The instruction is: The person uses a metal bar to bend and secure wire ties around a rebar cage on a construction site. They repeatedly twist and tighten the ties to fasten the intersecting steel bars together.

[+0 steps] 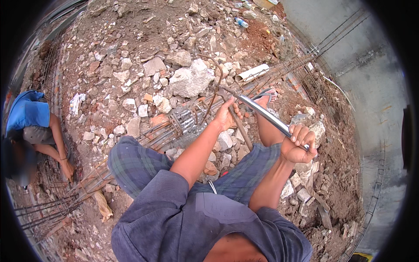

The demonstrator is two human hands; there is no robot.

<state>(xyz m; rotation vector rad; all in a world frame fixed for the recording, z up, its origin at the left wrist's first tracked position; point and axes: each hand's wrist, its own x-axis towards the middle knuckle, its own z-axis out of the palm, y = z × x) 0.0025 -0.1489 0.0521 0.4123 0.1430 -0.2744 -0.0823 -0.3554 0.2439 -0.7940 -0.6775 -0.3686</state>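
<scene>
While the right hand [300,146] grips a shiny tube [269,116], the left [227,115] holds a brown bar [243,132].

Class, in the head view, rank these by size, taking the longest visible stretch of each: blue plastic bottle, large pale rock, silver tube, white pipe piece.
1. Silver tube, in the right hand; nearness to the camera may exaggerate it
2. Large pale rock
3. White pipe piece
4. Blue plastic bottle
</scene>
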